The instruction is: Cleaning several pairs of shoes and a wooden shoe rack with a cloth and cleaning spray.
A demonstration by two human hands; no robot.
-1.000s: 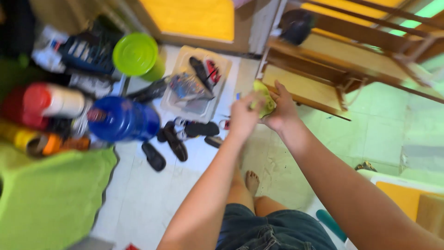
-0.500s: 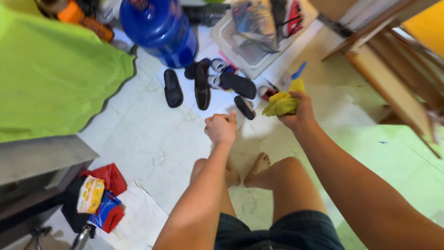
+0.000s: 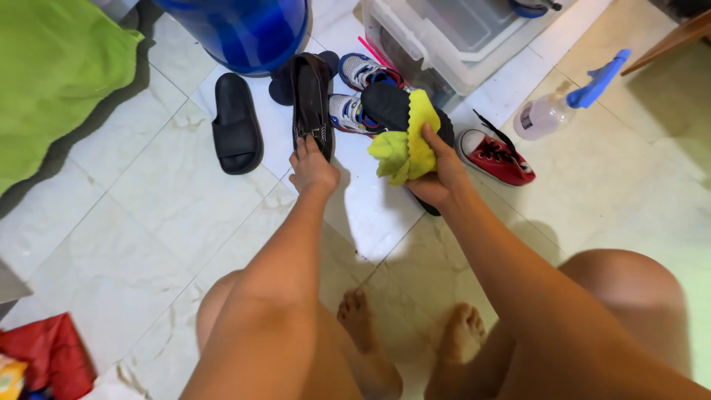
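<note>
My left hand [image 3: 312, 167] reaches down to a dark leather shoe [image 3: 310, 100] on the white tile floor, fingers on its heel end. My right hand [image 3: 438, 176] holds a crumpled yellow cloth [image 3: 404, 144] just above a black slipper [image 3: 392, 105]. A pair of blue and white sneakers [image 3: 354, 92] lies between the leather shoe and that slipper. My bare knees and feet show below the arms.
A black slide sandal [image 3: 236, 122] lies left of the leather shoe. A red sneaker [image 3: 498, 157] and a spray bottle with a blue trigger [image 3: 563, 104] lie to the right. A clear plastic bin [image 3: 466, 41], a blue water jug [image 3: 241, 30] and a green cloth [image 3: 52, 74] ring the top.
I have crouched down close to the shoes. My left hand went from a closed fist in the air to the dark leather shoe. The right hand lowered the yellow cloth over the slipper.
</note>
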